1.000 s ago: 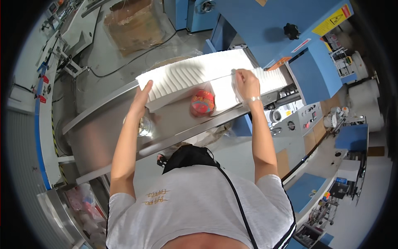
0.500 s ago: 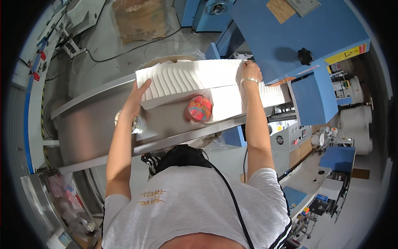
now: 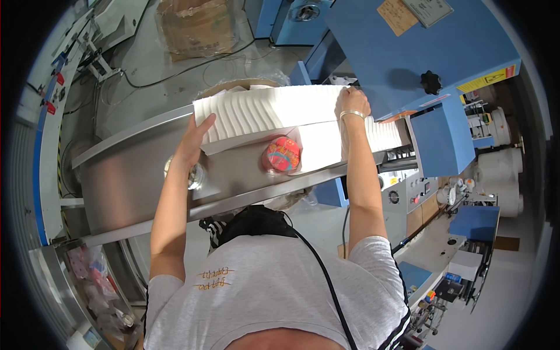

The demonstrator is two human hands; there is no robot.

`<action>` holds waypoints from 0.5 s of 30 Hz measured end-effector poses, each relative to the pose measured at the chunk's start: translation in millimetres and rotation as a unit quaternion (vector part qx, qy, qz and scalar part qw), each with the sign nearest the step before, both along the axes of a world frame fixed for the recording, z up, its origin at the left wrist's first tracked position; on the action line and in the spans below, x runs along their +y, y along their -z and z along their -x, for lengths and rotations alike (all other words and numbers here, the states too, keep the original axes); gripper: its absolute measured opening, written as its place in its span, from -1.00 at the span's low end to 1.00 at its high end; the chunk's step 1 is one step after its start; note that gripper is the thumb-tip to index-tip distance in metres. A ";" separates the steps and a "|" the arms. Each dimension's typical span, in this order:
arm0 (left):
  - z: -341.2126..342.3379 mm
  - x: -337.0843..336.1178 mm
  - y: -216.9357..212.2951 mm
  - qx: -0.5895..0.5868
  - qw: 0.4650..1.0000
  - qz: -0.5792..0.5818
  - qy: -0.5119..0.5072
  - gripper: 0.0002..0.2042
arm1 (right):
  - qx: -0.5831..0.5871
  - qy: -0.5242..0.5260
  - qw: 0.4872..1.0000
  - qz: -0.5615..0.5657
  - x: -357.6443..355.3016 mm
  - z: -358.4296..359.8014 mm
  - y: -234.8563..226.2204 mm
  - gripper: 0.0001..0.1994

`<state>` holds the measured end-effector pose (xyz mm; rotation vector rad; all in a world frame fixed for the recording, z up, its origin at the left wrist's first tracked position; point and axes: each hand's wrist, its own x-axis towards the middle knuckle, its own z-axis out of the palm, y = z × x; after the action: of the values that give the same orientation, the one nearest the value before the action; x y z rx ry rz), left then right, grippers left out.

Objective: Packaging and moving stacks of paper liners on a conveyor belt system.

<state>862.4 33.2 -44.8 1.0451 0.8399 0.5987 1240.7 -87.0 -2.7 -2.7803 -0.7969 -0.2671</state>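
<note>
Fingers, left: our left hand (image 3: 195, 143) has its fingers (image 3: 205, 123) spread flat and pressed against the left end of the white ribbed stack (image 3: 274, 111); they are open, not curled round anything.
Fingers, right: our right hand (image 3: 351, 105) lies palm down on the stack's right part, fingers (image 3: 349, 92) bent over its far edge; we cannot tell how tightly they grip.
Left of the left fingers: a bare stretch of the steel counter (image 3: 122, 175), running off toward a white frame with red knobs (image 3: 49, 108).
Just below the left fingers: a shiny round metal piece (image 3: 195, 175) on the counter face, beside our wrist.
Between the fingers: the white ribbed stack spans hand to hand, held long and level above the counter, with a flat white sheet (image 3: 318, 149) under its right half.
Below, between the fingers: a round red patterned tin (image 3: 282, 154) against the counter face, just under the stack.
Beyond the stack: a cardboard box (image 3: 198, 23) on the floor, well apart.
On the right wrist: a thin pale bracelet (image 3: 352, 114).
Right of the right fingers: a blue machine housing (image 3: 420, 52) with a black knob (image 3: 430, 83), near our fingertips.
Far right: large white rolls (image 3: 501, 175), well apart.
</note>
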 end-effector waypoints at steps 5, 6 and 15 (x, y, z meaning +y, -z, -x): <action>-1.5 -2.9 -6.6 -0.049 0.998 0.031 0.012 -0.23 | -0.026 0.009 0.999 0.017 2.9 -5.6 6.0 -0.79; -2.3 -0.7 -3.9 -0.049 0.998 0.030 0.013 -0.23 | -0.018 0.005 1.000 0.025 2.8 -6.4 3.7 -0.80; 4.4 9.1 12.1 -0.038 0.999 0.023 -0.006 -0.13 | 0.025 -0.079 0.995 0.062 2.6 -14.8 0.0 -0.79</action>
<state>858.0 42.3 -56.9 0.9715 0.7908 0.6224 1255.5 -84.3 -2.7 -2.8044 -1.0480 -0.1223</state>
